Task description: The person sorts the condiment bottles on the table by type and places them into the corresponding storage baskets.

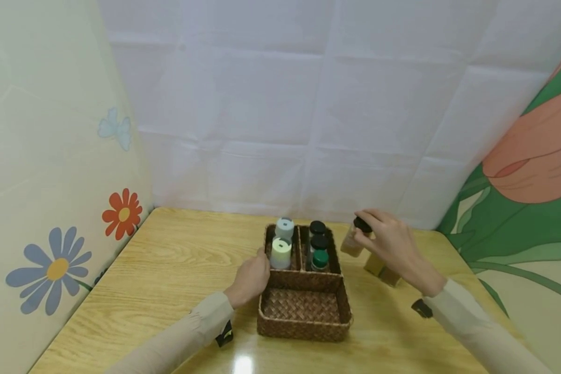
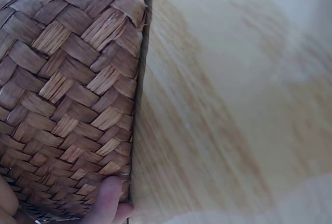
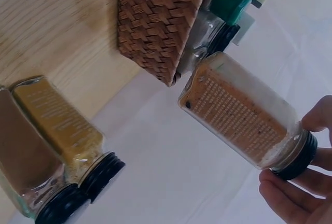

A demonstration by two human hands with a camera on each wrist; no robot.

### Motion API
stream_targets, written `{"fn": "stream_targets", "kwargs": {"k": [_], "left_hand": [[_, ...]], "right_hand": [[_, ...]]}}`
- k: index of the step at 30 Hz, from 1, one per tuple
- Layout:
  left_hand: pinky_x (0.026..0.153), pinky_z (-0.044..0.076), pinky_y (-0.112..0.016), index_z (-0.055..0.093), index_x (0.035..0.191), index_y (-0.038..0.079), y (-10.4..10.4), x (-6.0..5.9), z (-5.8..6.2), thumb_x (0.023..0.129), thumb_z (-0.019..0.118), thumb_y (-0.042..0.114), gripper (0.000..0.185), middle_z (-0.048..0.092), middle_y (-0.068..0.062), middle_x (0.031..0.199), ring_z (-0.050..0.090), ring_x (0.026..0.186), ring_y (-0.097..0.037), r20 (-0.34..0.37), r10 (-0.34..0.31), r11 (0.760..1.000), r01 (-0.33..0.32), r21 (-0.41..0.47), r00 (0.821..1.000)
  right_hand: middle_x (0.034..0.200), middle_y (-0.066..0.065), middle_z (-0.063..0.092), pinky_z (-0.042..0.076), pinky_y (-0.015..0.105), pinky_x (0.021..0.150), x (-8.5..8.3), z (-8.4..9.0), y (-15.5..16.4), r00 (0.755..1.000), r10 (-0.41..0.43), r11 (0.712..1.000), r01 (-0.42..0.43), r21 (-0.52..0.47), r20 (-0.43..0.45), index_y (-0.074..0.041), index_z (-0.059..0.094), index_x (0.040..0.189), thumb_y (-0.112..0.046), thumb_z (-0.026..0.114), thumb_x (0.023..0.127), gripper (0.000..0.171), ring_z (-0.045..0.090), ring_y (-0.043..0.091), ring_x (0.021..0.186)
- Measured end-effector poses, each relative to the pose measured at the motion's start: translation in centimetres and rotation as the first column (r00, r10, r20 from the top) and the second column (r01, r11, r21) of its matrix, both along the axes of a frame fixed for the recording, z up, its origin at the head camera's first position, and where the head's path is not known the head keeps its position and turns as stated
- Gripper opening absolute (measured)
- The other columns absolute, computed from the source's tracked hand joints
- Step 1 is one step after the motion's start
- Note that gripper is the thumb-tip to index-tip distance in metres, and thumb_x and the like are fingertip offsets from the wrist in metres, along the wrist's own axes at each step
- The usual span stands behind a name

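Observation:
My right hand (image 1: 392,246) holds a glass spice jar (image 3: 241,112) by its black lid (image 3: 298,156), fingertips and thumb around the lid. The jar is tilted, with a printed label and pale contents, to the right of the woven basket (image 1: 304,331). My left hand (image 1: 249,280) grips the basket's left side, its thumb (image 2: 106,200) against the outer woven wall. In the basket's back left compartment stand a white-capped container (image 1: 284,227) and a pale yellow-capped one (image 1: 281,253). The back right compartment holds black-lidded jars (image 1: 317,228) and a green-lidded jar (image 1: 320,259). The front compartment shows its bare woven bottom.
Two more spice jars, one yellow (image 3: 59,117) and one brown (image 3: 28,151), stand side by side on the wooden table (image 1: 187,249), partly behind my right hand in the head view. A white cloth (image 1: 262,104) hangs along the table's back edge, with printed panels at both sides.

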State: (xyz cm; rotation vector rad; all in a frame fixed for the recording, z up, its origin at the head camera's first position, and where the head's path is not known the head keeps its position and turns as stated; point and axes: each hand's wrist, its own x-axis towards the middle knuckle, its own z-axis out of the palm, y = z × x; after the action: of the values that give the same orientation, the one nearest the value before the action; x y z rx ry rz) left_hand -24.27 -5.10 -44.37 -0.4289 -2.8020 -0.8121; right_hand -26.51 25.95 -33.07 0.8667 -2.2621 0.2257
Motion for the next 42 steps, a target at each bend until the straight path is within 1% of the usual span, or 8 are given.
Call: {"fn": "stream_targets", "kwargs": {"k": [2,9,12,17,23,28,35,42], "left_hand": [[0.037,0.039,-0.03,0.042,0.13,-0.024,0.0,0.0,0.0,0.103,0.043,0.003,0.038,0.05,-0.007,0.056,0.048,0.042,-0.016,-0.003,-0.002,1.0,0.002,0.0,1.0],[0.036,0.037,-0.028,0.042,0.13,-0.024,0.0,0.0,0.0,0.103,0.043,0.004,0.039,0.049,-0.007,0.055,0.046,0.04,-0.014,0.0,-0.008,1.0,0.008,-0.007,1.0],[0.036,0.037,-0.028,0.043,0.129,-0.024,-0.1,0.0,0.0,0.103,0.043,0.004,0.038,0.049,-0.006,0.055,0.046,0.04,-0.014,-0.006,-0.011,1.0,0.011,-0.007,1.0],[0.034,0.035,-0.027,0.043,0.129,-0.024,-0.1,0.0,-0.1,0.103,0.043,0.004,0.039,0.047,-0.005,0.053,0.044,0.038,-0.013,-0.023,-0.014,1.0,0.014,-0.009,1.0],[0.035,0.036,-0.028,0.042,0.129,-0.024,-0.1,-0.1,-0.1,0.103,0.043,0.004,0.038,0.048,-0.006,0.055,0.046,0.04,-0.014,-0.012,-0.013,1.0,0.013,0.0,1.0],[0.035,0.036,-0.028,0.042,0.13,-0.024,0.0,-0.1,-0.1,0.103,0.043,0.004,0.039,0.049,-0.006,0.056,0.046,0.041,-0.014,0.002,-0.007,1.0,0.007,0.005,1.0],[0.035,0.037,-0.029,0.042,0.13,-0.024,0.1,-0.1,0.0,0.103,0.043,0.004,0.039,0.048,-0.006,0.056,0.046,0.041,-0.014,0.001,-0.001,1.0,0.001,0.008,1.0],[0.037,0.038,-0.03,0.042,0.13,-0.024,0.1,0.0,0.0,0.103,0.043,0.005,0.039,0.05,-0.007,0.057,0.047,0.043,-0.015,0.009,0.006,1.0,-0.007,0.01,1.0]], "right_hand": [[0.104,0.023,0.067,0.055,0.045,0.056,0.1,0.1,-0.2,1.0,0.005,1.0,-0.005,0.003,-0.009,0.005,0.069,0.115,-0.013,0.08,0.079,0.042,0.066,0.038,0.083],[0.105,0.023,0.068,0.056,0.048,0.063,0.6,0.3,-0.8,1.0,0.017,1.0,-0.017,-0.001,-0.001,0.005,0.069,0.116,-0.011,0.078,0.079,0.041,0.066,0.039,0.088],[0.105,0.023,0.068,0.056,0.047,0.062,0.7,0.3,-1.0,1.0,0.026,1.0,-0.026,0.001,-0.01,0.005,0.069,0.116,-0.012,0.077,0.079,0.042,0.066,0.039,0.087],[0.106,0.022,0.068,0.055,0.05,0.067,0.9,0.3,-1.5,0.998,0.057,0.998,-0.057,0.008,-0.028,0.004,0.068,0.117,-0.014,0.078,0.079,0.043,0.066,0.038,0.088],[0.105,0.022,0.068,0.055,0.05,0.068,1.3,0.3,-2.2,0.995,0.08,0.997,-0.079,0.013,-0.061,0.004,0.069,0.115,-0.014,0.078,0.078,0.043,0.066,0.038,0.088],[0.108,0.021,0.068,0.055,0.051,0.069,1.8,0.5,-2.7,0.995,0.089,0.996,-0.088,0.013,-0.051,0.004,0.068,0.118,-0.014,0.078,0.078,0.045,0.066,0.038,0.091],[0.111,0.02,0.067,0.054,0.052,0.073,2.4,0.9,-3.4,0.995,0.097,0.995,-0.096,0.025,-0.026,0.003,0.067,0.122,-0.015,0.076,0.082,0.044,0.066,0.037,0.093],[0.112,0.019,0.067,0.055,0.048,0.067,2.9,0.9,-4.2,0.992,0.121,0.992,-0.12,0.033,-0.034,0.001,0.067,0.123,-0.02,0.066,0.089,0.04,0.066,0.036,0.094]]}}
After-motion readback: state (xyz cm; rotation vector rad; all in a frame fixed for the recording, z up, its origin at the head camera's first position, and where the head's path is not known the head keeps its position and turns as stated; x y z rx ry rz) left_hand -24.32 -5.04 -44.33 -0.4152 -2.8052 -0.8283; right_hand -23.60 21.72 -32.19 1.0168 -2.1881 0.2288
